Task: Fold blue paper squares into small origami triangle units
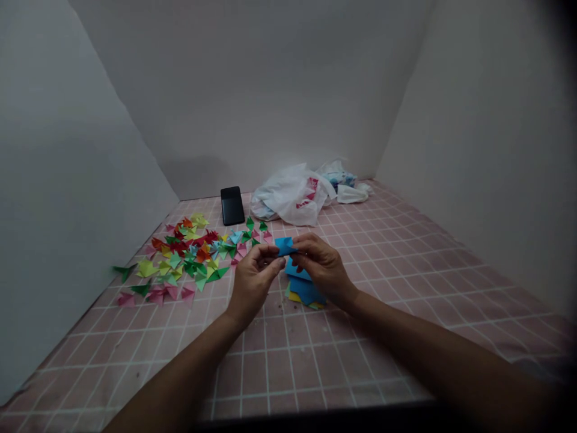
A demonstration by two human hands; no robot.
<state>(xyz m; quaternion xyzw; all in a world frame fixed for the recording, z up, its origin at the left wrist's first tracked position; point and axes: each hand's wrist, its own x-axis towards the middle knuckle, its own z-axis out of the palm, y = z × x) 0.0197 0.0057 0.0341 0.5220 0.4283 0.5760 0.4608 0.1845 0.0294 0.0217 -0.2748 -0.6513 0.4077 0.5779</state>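
Note:
A small folded piece of blue origami paper (285, 245) is held up between both hands, above the table. My left hand (255, 278) pinches its left side with thumb and fingers. On the opposite side, the fingers of my right hand (323, 264) grip its right edge. Below the hands lies a stack of paper sheets (306, 291), blue on top with yellow and green edges showing; my right hand hides part of it. To the left, many folded paper cranes (180, 255) in red, yellow, green, pink and blue are spread in a loose heap.
The table has a pink cloth (406, 282) with a white grid. A black phone (232, 205) lies at the back, beside a crumpled white plastic bag (291, 192). Farther right is another bag (338, 174) with blue contents. Pale walls (279, 90) enclose the back and sides.

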